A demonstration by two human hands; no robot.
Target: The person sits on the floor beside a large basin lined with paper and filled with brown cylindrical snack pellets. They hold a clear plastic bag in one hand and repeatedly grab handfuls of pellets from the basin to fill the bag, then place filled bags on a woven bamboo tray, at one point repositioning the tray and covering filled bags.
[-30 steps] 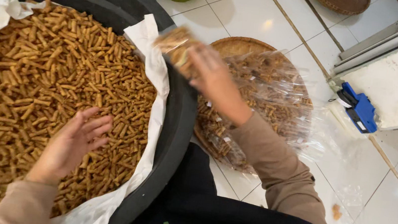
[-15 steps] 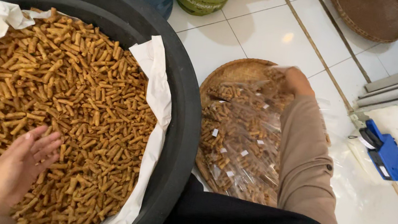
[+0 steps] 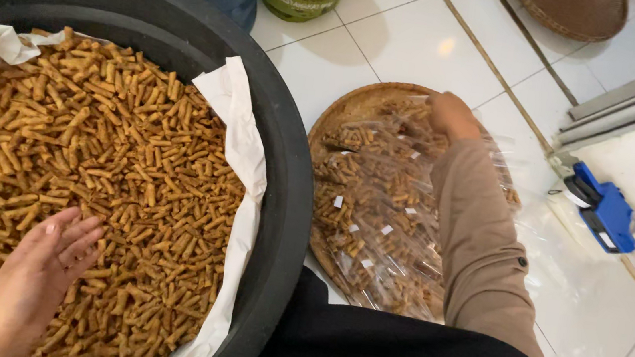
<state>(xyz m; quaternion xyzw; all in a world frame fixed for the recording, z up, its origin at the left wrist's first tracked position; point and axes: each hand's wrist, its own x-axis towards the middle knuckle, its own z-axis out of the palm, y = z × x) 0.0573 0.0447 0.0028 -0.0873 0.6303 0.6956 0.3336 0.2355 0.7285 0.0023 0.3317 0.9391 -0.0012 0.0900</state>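
Left hand lies flat, fingers loose, grasping nothing, on the fried sticks heaped in the paper-lined black tub: short, ridged, golden-brown, brittle. Risk: pressing would snap them. Right hand rests on the clear crinkly snack bags in the round woven tray; grip cannot be told. Risk: slick film, stacked bags may slide onto the tiled floor

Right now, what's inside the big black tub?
The big black tub holds a heap of short brown snack sticks on a white paper liner. The left hand rests on the sticks. The tub's bottom is covered and cannot be seen.
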